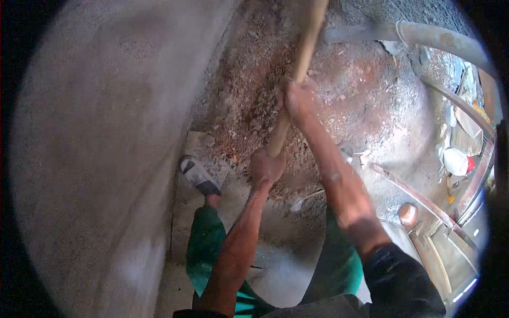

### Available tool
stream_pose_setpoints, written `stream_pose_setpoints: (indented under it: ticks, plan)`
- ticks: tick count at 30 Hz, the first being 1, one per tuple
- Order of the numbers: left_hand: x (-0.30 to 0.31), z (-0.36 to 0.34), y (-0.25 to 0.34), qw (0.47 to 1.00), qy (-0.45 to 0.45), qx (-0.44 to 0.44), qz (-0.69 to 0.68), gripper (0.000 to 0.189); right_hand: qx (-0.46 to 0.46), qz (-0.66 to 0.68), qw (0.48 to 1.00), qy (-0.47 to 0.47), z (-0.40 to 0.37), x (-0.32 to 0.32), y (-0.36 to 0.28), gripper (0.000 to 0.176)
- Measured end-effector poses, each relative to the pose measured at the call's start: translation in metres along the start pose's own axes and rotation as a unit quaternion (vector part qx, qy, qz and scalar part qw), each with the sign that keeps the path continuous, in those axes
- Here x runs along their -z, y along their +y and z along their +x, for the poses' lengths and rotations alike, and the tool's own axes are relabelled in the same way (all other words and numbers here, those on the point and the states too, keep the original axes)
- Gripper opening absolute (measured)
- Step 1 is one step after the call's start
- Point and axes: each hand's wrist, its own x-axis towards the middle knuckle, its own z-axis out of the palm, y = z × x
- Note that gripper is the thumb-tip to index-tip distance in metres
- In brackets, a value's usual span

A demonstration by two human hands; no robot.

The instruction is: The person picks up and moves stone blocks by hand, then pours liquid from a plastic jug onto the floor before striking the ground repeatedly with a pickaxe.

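A long wooden tool handle (307, 53) runs from the middle of the view up past its top edge, so the tool's head is out of sight. My left hand (266, 166) is wrapped round the lower end of the handle. Farther up, my right hand (299, 99) grips the same handle, fingers closed. Beneath and beyond both hands lies a heap of loose reddish-brown earth and rubble (249, 95), dusted with pale grey powder toward the right.
A rough grey wall (106, 132) rises along the left. My shod foot (197, 172) stands close to it. A thick pipe (440, 38) crosses the upper right. A reddish pole (413, 196), a small round pot-like object (407, 213) and a white bag (456, 161) are on the right.
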Motion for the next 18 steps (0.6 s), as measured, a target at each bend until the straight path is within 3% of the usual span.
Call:
stream_pose_setpoints:
  ticks: [2,3,5,7,10,12,13,14,15,16,17,18]
  plan:
    - [0.009,0.03,-0.028,0.978,0.093,-0.16,0.099,0.044,0.013,0.083,0.996,0.032,-0.037,-0.011,-0.045,0.019]
    - [0.017,0.051,-0.038,0.951,0.135,-0.238,0.147,0.048,0.061,0.046,0.995,0.063,-0.035,-0.018,-0.068,0.02]
    - [0.082,0.098,0.021,0.981,-0.034,-0.176,0.075,0.057,0.158,-0.036,0.978,0.13,-0.024,-0.031,-0.093,0.024]
    - [0.098,0.17,0.012,0.951,0.074,-0.263,0.146,0.049,0.286,-0.068,0.948,0.126,0.013,-0.066,-0.062,0.026]
    - [0.091,0.139,0.009,0.994,0.0,-0.085,0.069,0.046,0.235,-0.085,0.966,0.073,0.072,-0.118,0.006,0.025]
    - [0.085,0.109,0.021,0.998,-0.04,0.036,0.032,0.045,0.217,-0.149,0.965,0.002,0.111,-0.11,0.06,0.025]
    - [0.047,0.125,0.035,0.997,-0.02,-0.06,-0.051,0.047,0.266,-0.194,0.944,-0.033,0.141,-0.092,0.072,0.026]
    - [0.003,0.102,0.02,0.987,-0.013,-0.101,-0.123,0.048,0.285,-0.234,0.926,-0.078,0.149,-0.071,0.09,0.027]
    - [-0.028,0.084,0.031,0.986,0.028,-0.096,-0.133,0.047,0.271,-0.341,0.899,-0.034,0.139,-0.04,0.065,0.031]
    - [-0.053,0.092,0.063,0.976,0.088,-0.123,-0.157,0.046,0.226,-0.346,0.91,-0.034,0.149,-0.028,0.016,0.034]
    - [-0.069,0.07,0.063,0.98,0.088,-0.083,-0.157,0.045,0.181,-0.352,0.918,-0.034,0.156,-0.016,-0.038,0.037]
    - [-0.084,0.048,0.063,0.983,0.086,-0.042,-0.158,0.045,0.033,-0.26,0.96,-0.098,0.123,-0.004,-0.059,0.036]
